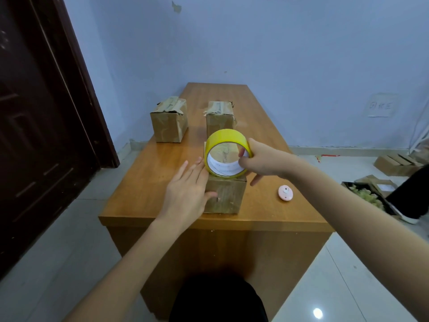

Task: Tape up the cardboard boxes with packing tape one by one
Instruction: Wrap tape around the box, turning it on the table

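Tabletop: right hand [262, 160] grips tape roll [226, 155] above box [226, 196].

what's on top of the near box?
The yellow tape roll stands on edge on the near box, gripped by the right hand. The left hand lies against the box's left side. The roll covers the top seam.

walls [278, 43] pale blue | dark door [34, 112] far L of grip | wood desk [267, 135] under grip | white tile floor [69, 240]
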